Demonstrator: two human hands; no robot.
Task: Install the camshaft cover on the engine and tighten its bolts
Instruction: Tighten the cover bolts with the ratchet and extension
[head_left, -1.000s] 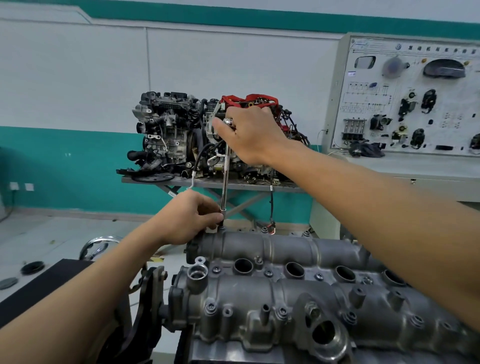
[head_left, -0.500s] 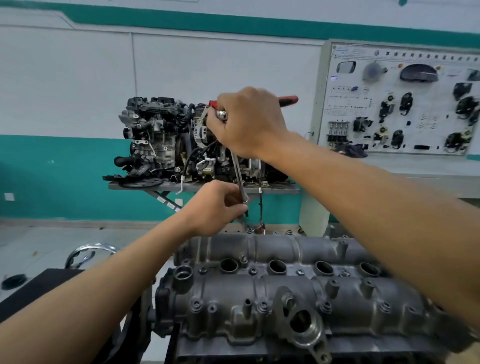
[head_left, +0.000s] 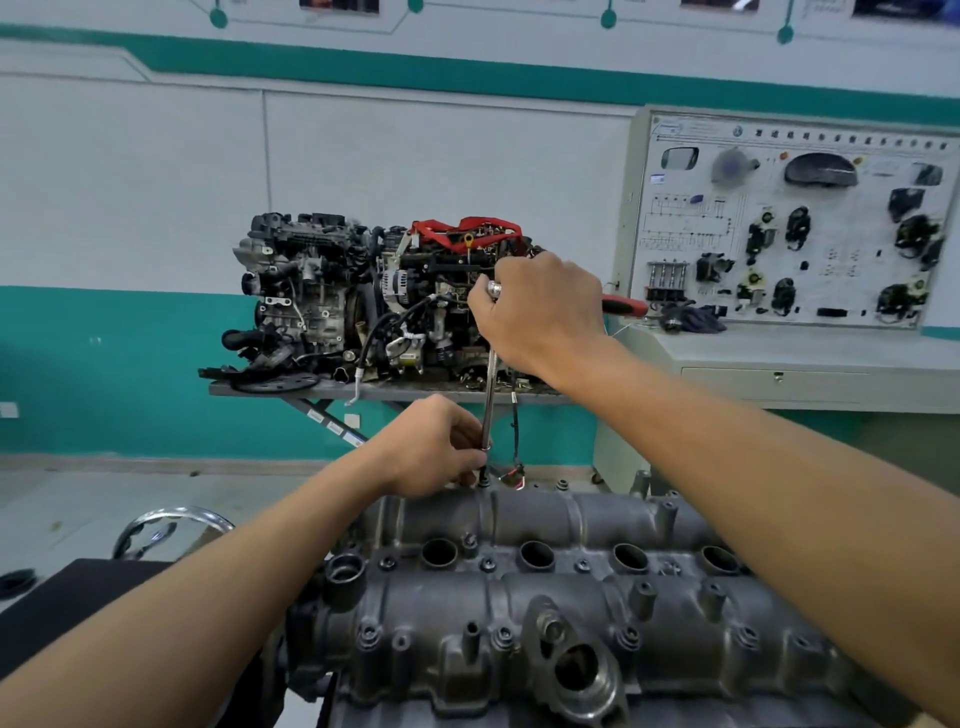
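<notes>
The grey cast camshaft cover lies on the engine in the lower middle, with several bolts along its edges and a row of round plug holes. A ratchet with a long chrome extension stands nearly upright over a bolt at the cover's far edge. My right hand is shut on the ratchet head at the top; the red handle sticks out to the right. My left hand pinches the extension's lower end, just above the bolt. The socket is hidden by my fingers.
A second engine with red parts sits on a grey stand behind. A white training panel with mounted parts stands at the right on a cabinet. A chrome ring and a black surface lie at lower left.
The ratchet has been set on a bolt further right along the far edge, and its extension, tilted half a second ago, stands nearly upright. The camera has tilted up. Both hands keep their grip.
</notes>
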